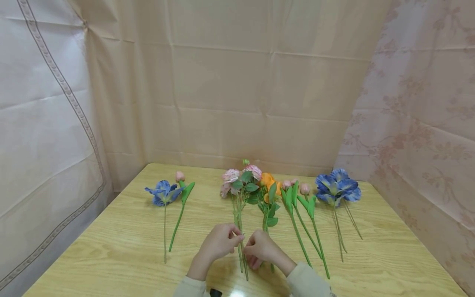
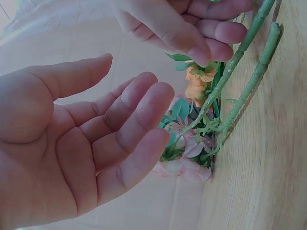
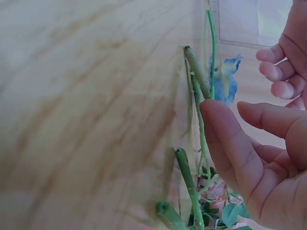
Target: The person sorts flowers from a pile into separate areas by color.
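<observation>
At lower centre of the head view: two hands meeting over the stems of the pink flower spray (image 1: 240, 181), whose blooms lie mid-frame on the wooden table (image 1: 111, 247).

Left hand (image 1: 219, 242): fingers loosely extended, slightly curved, palm showing in the left wrist view (image 2: 72, 143); grips nothing; fingertips just beside the stems.

Right hand (image 1: 261, 248): fingers relaxed, part-curled; in the right wrist view the thumb tip (image 3: 218, 124) touches a green stem (image 3: 196, 72); a full pinch cannot be confirmed.

Neighbouring items: orange flower (image 1: 268, 181) touching the spray's right side, leaves interlaced; pink bud stems (image 1: 297, 206) right of centre; blue flower pair (image 1: 337, 186) at right; single blue flower (image 1: 163, 193) and lone pink bud (image 1: 180, 176) at left, well apart.

Risks, as judged:
- Stems lie loose and side by side; a lift with only a thumb contact may let one roll away or fan out.
- Interlaced leaves may drag the orange flower along.
- Thin stems may bend if pressed against the table.
</observation>
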`<state>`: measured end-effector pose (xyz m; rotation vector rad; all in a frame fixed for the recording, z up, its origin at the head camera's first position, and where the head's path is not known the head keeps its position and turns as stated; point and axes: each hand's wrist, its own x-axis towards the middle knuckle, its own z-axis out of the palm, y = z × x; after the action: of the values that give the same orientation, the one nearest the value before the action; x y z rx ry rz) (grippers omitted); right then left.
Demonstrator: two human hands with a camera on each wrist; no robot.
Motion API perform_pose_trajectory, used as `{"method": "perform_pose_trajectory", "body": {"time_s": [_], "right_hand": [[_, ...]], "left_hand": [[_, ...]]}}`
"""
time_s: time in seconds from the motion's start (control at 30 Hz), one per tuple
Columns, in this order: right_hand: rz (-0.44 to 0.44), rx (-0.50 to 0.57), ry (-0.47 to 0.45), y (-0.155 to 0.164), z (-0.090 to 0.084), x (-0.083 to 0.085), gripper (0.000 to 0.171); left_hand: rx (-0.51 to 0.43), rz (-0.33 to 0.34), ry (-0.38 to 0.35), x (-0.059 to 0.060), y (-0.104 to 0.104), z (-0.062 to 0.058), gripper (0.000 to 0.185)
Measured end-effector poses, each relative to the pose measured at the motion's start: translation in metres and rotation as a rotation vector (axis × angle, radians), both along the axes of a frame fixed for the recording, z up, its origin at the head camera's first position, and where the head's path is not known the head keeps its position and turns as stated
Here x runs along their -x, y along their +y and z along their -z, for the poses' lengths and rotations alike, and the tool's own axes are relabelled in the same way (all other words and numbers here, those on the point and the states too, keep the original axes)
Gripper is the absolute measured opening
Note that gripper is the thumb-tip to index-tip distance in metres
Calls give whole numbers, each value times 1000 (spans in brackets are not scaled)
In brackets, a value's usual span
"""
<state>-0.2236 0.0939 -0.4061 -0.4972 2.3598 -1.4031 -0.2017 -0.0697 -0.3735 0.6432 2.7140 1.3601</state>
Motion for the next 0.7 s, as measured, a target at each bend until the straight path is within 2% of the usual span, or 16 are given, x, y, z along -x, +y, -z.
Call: {"method": "perform_pose_trajectory", "body": {"time_s": [0.13, 0.23, 0.33, 0.43, 0.53, 0.7], "right_hand": [[-11, 16, -13, 2, -3, -1, 19], [-20, 8, -2, 5, -4, -1, 19], [-30, -5, 13, 7, -5, -2, 21], [-40, -13, 25, 9, -5, -3, 22], [-50, -16, 34, 11, -4, -4, 21], [-54, -6, 45, 14, -5, -6, 21]], "left_hand": [[11, -25, 17, 1, -2, 1, 13], [24, -81, 54, 2, -8, 0, 12], [61, -174, 115, 4, -18, -1, 12], [104, -293, 138, 7, -30, -3, 12], [138, -412, 139, 9, -44, -6, 11], [170, -566, 123, 11, -70, -9, 12]]}}
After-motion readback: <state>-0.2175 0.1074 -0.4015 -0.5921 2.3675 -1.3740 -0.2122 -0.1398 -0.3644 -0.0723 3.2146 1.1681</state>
